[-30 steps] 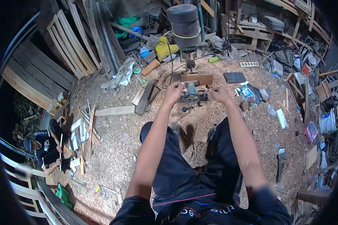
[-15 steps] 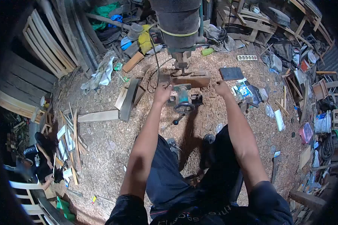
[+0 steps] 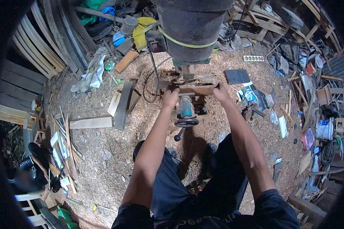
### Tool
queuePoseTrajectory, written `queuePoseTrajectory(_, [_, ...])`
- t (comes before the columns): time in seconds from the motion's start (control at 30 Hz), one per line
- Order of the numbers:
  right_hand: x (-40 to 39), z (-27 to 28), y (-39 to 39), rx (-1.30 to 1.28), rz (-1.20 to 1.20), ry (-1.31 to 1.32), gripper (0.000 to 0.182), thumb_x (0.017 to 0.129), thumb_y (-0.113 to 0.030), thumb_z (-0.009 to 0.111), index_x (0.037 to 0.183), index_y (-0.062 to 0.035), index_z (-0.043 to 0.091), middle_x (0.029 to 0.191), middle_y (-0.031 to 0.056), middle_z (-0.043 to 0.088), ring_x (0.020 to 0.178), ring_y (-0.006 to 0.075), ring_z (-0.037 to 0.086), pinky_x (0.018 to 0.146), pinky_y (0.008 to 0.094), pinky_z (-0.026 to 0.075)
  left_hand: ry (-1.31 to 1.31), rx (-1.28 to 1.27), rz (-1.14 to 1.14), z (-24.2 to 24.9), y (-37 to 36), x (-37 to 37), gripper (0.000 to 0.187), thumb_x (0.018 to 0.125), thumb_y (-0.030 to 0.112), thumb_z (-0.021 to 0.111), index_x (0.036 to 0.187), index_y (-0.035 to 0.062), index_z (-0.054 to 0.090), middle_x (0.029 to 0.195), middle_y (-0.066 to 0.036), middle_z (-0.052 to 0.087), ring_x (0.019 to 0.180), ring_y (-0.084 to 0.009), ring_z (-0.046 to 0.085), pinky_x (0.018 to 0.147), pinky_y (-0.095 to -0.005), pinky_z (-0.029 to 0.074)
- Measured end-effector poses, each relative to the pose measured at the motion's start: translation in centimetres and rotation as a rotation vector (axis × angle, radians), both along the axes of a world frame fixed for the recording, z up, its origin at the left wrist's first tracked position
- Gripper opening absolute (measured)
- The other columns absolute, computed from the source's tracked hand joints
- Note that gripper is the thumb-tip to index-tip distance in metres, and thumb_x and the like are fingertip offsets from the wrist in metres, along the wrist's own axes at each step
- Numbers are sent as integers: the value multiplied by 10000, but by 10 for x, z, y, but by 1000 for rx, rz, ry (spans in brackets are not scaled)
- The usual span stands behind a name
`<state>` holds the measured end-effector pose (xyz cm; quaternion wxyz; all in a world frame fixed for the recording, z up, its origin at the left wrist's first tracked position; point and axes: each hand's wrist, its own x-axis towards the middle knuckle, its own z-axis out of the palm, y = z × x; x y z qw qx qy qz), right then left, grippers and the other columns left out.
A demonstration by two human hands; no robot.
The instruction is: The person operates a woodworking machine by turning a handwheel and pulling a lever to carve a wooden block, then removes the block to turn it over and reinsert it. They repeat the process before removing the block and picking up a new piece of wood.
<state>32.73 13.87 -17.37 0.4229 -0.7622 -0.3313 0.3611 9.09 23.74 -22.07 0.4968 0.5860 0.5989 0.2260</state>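
A rough wooden block (image 3: 197, 90) lies across the machine at the upper middle, under the large dark motor housing (image 3: 191, 28). My left hand (image 3: 171, 97) is closed at the block's left end. My right hand (image 3: 221, 94) is closed round its right end. Just below the block stands the green machine clamp (image 3: 185, 108), with a round handwheel (image 3: 186, 122) and a black-knobbed lever (image 3: 177, 137). The fingertips of both hands are partly hidden by the block.
Loose boards (image 3: 91, 123) lie on the shavings-covered floor to the left. A dark flat box (image 3: 236, 76) and a power strip (image 3: 253, 58) are at the right. A person (image 3: 32, 173) is at the lower left. Scrap wood lines both sides.
My right hand has moved left and inward onto the block's right end. My left hand has shifted to its left end. The view has tilted, and the motor housing looks larger.
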Motion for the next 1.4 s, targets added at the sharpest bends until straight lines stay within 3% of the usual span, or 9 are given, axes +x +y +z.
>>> queuePoseTrajectory(0.47, [-96, 35, -57, -432, 301, -283, 755, 930, -536, 532, 1236, 149, 448, 1121, 355, 617, 1080, 437, 622, 962, 462, 469, 364, -241, -230, 0, -81, -12, 754, 947, 533, 398, 1401, -69, 408, 1307, -334, 530, 1243, -431, 519, 1069, -436, 375])
queuePoseTrajectory(0.57, [-144, -33, -80, -162, 120, -73, 733, 938, -525, 514, 1181, 165, 464, 1112, 381, 595, 1070, 482, 602, 936, 491, 472, -190, -538, 124, -56, -90, -24, 795, 975, 539, 320, 1458, -91, 277, 1368, -292, 498, 1297, -373, 477, 1075, -436, 352])
queuePoseTrajectory(0.7, [-118, -55, -97, -173, 34, -21, 687, 936, -476, 534, 1192, 161, 495, 1158, 379, 573, 1103, 480, 576, 949, 486, 456, -499, -542, 126, 39, -106, -19, 711, 996, 466, 292, 1540, 32, 144, 1414, -209, 435, 1303, -312, 406, 1068, -476, 313])
queuePoseTrajectory(0.8, [-102, -72, -89, -179, -56, -151, 654, 946, -419, 531, 1219, 173, 474, 1176, 385, 561, 1112, 474, 574, 951, 474, 456, -579, -397, 349, 51, -87, -46, 709, 995, 509, 282, 1550, 86, 162, 1387, -187, 463, 1292, -303, 417, 1079, -460, 306])
queuePoseTrajectory(0.97, [-139, -83, -96, -35, 45, -117, 700, 966, -477, 492, 1243, 164, 450, 1178, 391, 558, 1140, 468, 563, 976, 464, 438, 182, -274, -52, -18, -116, -13, 906, 936, 728, 167, 1513, 38, 272, 1515, -252, 342, 1411, -319, 334, 1160, -499, 190])
queuePoseTrajectory(1.07, [-136, -75, -115, -13, -78, 80, 614, 983, -376, 492, 1269, 164, 424, 1149, 358, 580, 1099, 436, 590, 940, 476, 451, -631, -412, 243, 92, -136, -23, 912, 936, 729, 158, 1468, 19, 371, 1484, -254, 391, 1384, -327, 378, 1163, -441, 211])
queuePoseTrajectory(1.13, [-134, -65, -118, -26, -133, 67, 573, 999, -334, 469, 1285, 158, 408, 1132, 356, 582, 1095, 430, 588, 935, 474, 453, -461, -310, 248, 99, -130, -36, 950, 931, 735, 155, 1416, -35, 428, 1455, -267, 425, 1345, -343, 431, 1142, -378, 261])
queuePoseTrajectory(1.27, [-151, -18, -127, 599, 298, -548, 554, 1018, -291, 430, 1352, 145, 357, 1154, 377, 565, 1199, 401, 537, 988, 465, 436, -84, -180, 80, -25, -106, -37, 897, 967, 657, 150, 1297, -90, 522, 1285, -312, 550, 1263, -399, 499, 1079, -417, 344])
queuePoseTrajectory(1.4, [-136, -9, -133, -178, 461, -201, 624, 983, -276, 481, 1436, 99, 274, 1370, 378, 398, 1307, 489, 394, 1103, 475, 340, 143, -28, 85, 57, -147, -20, 823, 988, 597, 189, 1096, -77, 649, 1085, -319, 644, 1128, -462, 569, 988, -486, 412])
